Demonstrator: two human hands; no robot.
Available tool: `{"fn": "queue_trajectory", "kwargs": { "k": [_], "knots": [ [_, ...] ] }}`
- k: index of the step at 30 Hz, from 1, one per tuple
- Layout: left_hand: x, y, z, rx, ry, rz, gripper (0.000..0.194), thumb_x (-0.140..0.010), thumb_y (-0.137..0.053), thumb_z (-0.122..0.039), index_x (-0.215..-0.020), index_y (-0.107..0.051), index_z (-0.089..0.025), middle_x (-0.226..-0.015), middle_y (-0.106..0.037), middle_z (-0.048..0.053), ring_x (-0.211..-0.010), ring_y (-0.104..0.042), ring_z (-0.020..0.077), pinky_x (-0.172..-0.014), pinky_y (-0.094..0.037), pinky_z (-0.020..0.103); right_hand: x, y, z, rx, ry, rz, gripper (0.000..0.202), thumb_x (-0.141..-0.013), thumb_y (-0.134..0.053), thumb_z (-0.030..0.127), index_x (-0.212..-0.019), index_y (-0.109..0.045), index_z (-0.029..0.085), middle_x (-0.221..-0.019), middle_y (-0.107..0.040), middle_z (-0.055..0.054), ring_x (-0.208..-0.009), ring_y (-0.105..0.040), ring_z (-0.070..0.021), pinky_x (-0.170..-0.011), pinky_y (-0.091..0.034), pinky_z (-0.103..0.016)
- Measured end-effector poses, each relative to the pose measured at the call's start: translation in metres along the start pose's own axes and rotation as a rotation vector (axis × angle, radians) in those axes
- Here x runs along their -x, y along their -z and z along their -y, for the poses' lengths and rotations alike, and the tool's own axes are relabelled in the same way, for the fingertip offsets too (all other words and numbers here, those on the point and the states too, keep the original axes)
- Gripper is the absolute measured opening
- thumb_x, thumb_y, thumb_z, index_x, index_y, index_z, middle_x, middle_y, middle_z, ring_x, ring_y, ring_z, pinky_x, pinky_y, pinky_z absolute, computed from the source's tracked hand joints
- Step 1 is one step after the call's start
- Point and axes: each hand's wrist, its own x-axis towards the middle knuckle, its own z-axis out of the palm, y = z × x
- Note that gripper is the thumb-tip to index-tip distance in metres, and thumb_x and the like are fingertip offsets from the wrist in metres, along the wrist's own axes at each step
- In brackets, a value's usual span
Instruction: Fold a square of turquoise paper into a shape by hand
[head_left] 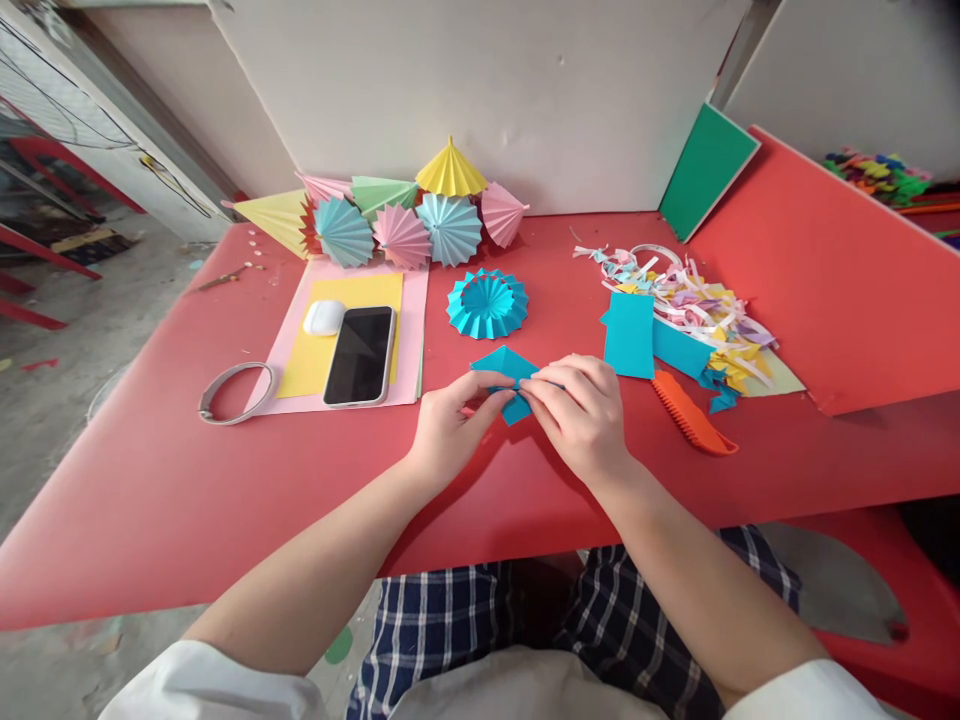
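Note:
A folded piece of blue paper (504,362) is held above the red table, pinched from both sides. My left hand (459,420) grips its left side between thumb and fingers. From the right, my right hand (579,412) pinches the same paper, and the fingertips of both hands nearly meet in its middle. My fingers hide part of the paper. Just beyond it lies a round pleated blue paper piece (488,303) with a hollow centre. To the right of my right hand are a flat blue paper rectangle (628,335) and an orange toothed plastic tool (691,415).
Pleated paper umbrellas (450,228) in several colours stack against the back board. A phone (361,355) and white earbud case (325,318) lie on pink and yellow sheets (300,365) at left, beside a strap ring (236,393). Paper scraps (686,290) pile at right by a red board (832,290).

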Motion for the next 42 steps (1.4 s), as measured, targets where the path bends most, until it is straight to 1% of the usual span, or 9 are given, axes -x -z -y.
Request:
{"fn": "queue_trajectory", "kwargs": {
  "k": [11, 18, 28, 30, 32, 35, 37, 40, 42],
  "knots": [
    [0.001, 0.0, 0.0, 0.001, -0.026, -0.014, 0.011, -0.082, -0.058, -0.029, -0.084, -0.065, -0.02, -0.078, -0.068, -0.001, -0.067, -0.063, 0.0115, -0.061, -0.05, 0.021, -0.001, -0.002, 0.0, -0.043, 0.019, -0.033, 0.007, -0.08, -0.06, 0.018, -0.086, -0.062, 0.022, -0.085, -0.069, -0.003, -0.087, -0.057, -0.0182, -0.085, -0.045, -0.035],
    [0.001, -0.001, 0.001, 0.065, 0.011, 0.001, 0.011, -0.081, -0.058, -0.028, -0.082, -0.066, -0.02, -0.072, -0.067, -0.001, -0.062, -0.061, 0.0116, -0.06, -0.05, 0.023, -0.001, -0.003, -0.002, -0.083, -0.005, 0.01, 0.005, -0.082, -0.056, 0.018, -0.083, -0.059, 0.023, -0.083, -0.067, -0.002, -0.087, -0.056, -0.0172, -0.086, -0.043, -0.036],
    [-0.007, 0.008, -0.002, 0.209, 0.047, -0.113, 0.009, -0.078, -0.062, -0.027, -0.08, -0.065, -0.018, -0.074, -0.066, 0.0, -0.054, -0.059, 0.0089, -0.053, -0.049, 0.022, -0.003, 0.005, -0.021, -0.107, -0.038, 0.019, 0.007, -0.083, -0.051, 0.018, -0.08, -0.055, 0.022, -0.082, -0.063, -0.005, -0.09, -0.056, -0.0197, -0.08, -0.045, -0.037],
    [-0.008, 0.01, -0.002, 0.193, 0.034, -0.13, 0.008, -0.078, -0.062, -0.026, -0.08, -0.064, -0.018, -0.076, -0.066, 0.0, -0.055, -0.059, 0.0088, -0.054, -0.05, 0.021, -0.003, 0.006, -0.022, -0.214, -0.155, 0.005, 0.004, -0.084, -0.05, 0.021, -0.082, -0.054, 0.022, -0.087, -0.063, -0.006, -0.093, -0.056, -0.0201, -0.083, -0.045, -0.038],
    [-0.007, 0.011, -0.003, 0.162, 0.001, -0.13, 0.006, -0.079, -0.061, -0.024, -0.08, -0.064, -0.019, -0.076, -0.066, -0.001, -0.057, -0.059, 0.0086, -0.055, -0.05, 0.021, -0.003, 0.006, -0.021, -0.45, -0.399, -0.002, 0.009, -0.086, -0.049, 0.027, -0.092, -0.053, 0.022, -0.092, -0.062, -0.006, -0.092, -0.058, -0.0191, -0.079, -0.049, -0.037],
    [-0.006, 0.012, -0.002, 0.11, -0.059, -0.076, 0.007, -0.081, -0.058, -0.023, -0.08, -0.064, -0.019, -0.074, -0.066, 0.0, -0.057, -0.06, 0.0091, -0.056, -0.05, 0.021, -0.004, 0.005, -0.019, -0.928, -0.762, 0.141, 0.029, -0.086, -0.049, 0.038, -0.112, -0.046, 0.024, -0.083, -0.062, -0.002, -0.075, -0.062, -0.0153, -0.063, -0.053, -0.03],
    [-0.006, 0.012, -0.001, 0.09, -0.081, -0.027, 0.01, -0.082, -0.056, -0.024, -0.081, -0.064, -0.019, -0.073, -0.066, 0.0, -0.058, -0.06, 0.0102, -0.057, -0.05, 0.022, -0.006, 0.005, -0.017, -1.137, -0.886, 0.264, 0.043, -0.08, -0.057, 0.04, -0.119, -0.043, 0.027, -0.073, -0.06, 0.002, -0.066, -0.061, -0.0135, -0.054, -0.053, -0.026],
    [-0.005, 0.011, 0.0, 0.099, -0.097, 0.022, 0.012, -0.083, -0.055, -0.025, -0.083, -0.064, -0.019, -0.074, -0.066, 0.001, -0.061, -0.06, 0.0113, -0.059, -0.05, 0.024, -0.008, 0.006, -0.016, -1.211, -1.031, 0.338, 0.055, -0.071, -0.067, 0.041, -0.119, -0.045, 0.027, -0.068, -0.058, 0.004, -0.064, -0.061, -0.0135, -0.047, -0.052, -0.022],
    [-0.005, 0.011, 0.0, 0.117, -0.098, 0.043, 0.012, -0.083, -0.054, -0.025, -0.084, -0.065, -0.019, -0.075, -0.066, 0.002, -0.063, -0.06, 0.0118, -0.06, -0.051, 0.025, -0.01, 0.008, -0.015, -1.205, -1.115, 0.361, 0.055, -0.07, -0.067, 0.043, -0.119, -0.046, 0.027, -0.068, -0.059, 0.004, -0.063, -0.062, -0.0141, -0.043, -0.052, -0.022]
  ]
}}
